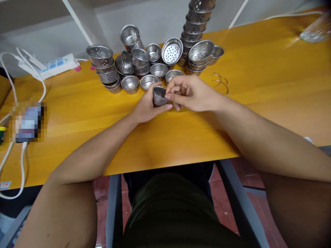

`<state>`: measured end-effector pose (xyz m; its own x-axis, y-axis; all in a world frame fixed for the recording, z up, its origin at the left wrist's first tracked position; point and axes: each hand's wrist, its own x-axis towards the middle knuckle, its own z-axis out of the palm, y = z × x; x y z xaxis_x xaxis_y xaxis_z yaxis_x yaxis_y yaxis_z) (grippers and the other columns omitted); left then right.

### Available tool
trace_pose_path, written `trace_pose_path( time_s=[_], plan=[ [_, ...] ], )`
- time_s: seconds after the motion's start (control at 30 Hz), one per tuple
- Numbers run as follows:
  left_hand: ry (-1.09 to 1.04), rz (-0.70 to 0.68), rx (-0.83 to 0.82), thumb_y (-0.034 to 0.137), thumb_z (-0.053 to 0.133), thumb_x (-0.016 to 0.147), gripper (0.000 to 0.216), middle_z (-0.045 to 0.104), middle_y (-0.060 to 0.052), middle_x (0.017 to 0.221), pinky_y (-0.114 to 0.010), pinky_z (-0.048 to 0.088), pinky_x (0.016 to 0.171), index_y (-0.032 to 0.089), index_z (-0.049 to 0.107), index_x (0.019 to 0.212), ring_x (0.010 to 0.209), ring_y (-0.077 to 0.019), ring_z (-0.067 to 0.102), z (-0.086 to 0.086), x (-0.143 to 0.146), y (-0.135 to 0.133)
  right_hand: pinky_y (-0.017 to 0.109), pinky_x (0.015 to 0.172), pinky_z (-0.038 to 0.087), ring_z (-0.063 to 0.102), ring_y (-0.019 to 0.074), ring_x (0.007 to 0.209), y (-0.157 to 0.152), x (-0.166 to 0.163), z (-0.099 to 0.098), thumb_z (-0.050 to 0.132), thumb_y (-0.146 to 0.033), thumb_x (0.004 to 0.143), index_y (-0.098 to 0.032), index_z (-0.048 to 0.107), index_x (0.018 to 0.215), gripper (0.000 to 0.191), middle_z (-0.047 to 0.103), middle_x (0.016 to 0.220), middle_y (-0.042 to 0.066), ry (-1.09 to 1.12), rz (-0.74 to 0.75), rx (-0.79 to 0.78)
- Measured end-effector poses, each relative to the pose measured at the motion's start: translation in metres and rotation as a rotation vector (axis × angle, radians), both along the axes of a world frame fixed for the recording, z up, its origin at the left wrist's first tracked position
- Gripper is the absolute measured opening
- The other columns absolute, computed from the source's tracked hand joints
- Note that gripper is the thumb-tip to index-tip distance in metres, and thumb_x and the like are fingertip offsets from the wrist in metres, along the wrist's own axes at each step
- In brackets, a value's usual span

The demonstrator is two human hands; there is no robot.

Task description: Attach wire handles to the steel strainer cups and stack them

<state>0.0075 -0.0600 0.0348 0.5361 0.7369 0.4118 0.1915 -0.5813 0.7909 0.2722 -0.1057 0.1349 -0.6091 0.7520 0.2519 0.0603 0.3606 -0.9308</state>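
Observation:
A small perforated metal cup (159,96) is held tilted above the table, its mouth partly turned up. My left hand (147,106) is closed round the cup, with the thumb along its near side. At the cup's right rim, my right hand (187,92) has thumb and fingers pinched together. What sits between those fingertips is too small and hidden to make out. Just behind my hands stand more perforated cups, among them a single low one (130,84) and one partly covered by my right hand (173,75). Thin curved wires (221,83) lie right of my right hand.
A tall leaning stack of cups (196,27) rises at the back, and a shorter stack (103,69) stands left. On the left are a white power strip (58,65), a blurred-out phone-like device (29,122) and white cables (22,165). Clear plastic (317,30) lies far right.

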Motion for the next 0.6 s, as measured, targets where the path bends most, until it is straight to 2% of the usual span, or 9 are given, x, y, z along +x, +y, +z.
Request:
trace_pose_path(
  time_s=[0.23, 0.43, 0.6],
  plan=[
    [0.009, -0.009, 0.028, 0.105, 0.100, 0.093, 0.128, 0.085, -0.016, 0.165, -0.064, 0.064, 0.146, 0.029, 0.056, 0.187, 0.160, -0.0430, 0.083, -0.0044, -0.0019, 0.0021, 0.031, 0.051, 0.050, 0.069, 0.0170, 0.057, -0.0005, 0.0014, 0.0022, 0.106, -0.075, 0.109, -0.030, 0.073, 0.111, 0.055, 0.079, 0.074, -0.004, -0.005, 0.028, -0.023],
    [0.011, -0.017, 0.007, 0.103, 0.098, 0.096, 0.126, 0.084, -0.018, 0.167, -0.064, 0.062, 0.147, 0.029, 0.055, 0.188, 0.163, -0.0433, 0.082, 0.0018, -0.0019, -0.0028, 0.031, 0.052, 0.052, 0.070, 0.0173, 0.059, 0.0016, 0.0035, 0.0045, 0.108, -0.071, 0.109, -0.028, 0.077, 0.111, 0.053, 0.079, 0.076, -0.003, -0.005, 0.033, -0.019],
    [-0.018, 0.003, 0.006, 0.102, 0.100, 0.095, 0.122, 0.084, -0.018, 0.168, -0.065, 0.062, 0.148, 0.030, 0.059, 0.184, 0.165, -0.0437, 0.081, 0.0031, -0.0012, -0.0031, 0.033, 0.053, 0.053, 0.069, 0.0181, 0.059, 0.0028, 0.0026, -0.0005, 0.105, -0.079, 0.108, -0.029, 0.080, 0.112, 0.056, 0.078, 0.075, -0.003, 0.003, -0.010, 0.003]
  ],
)
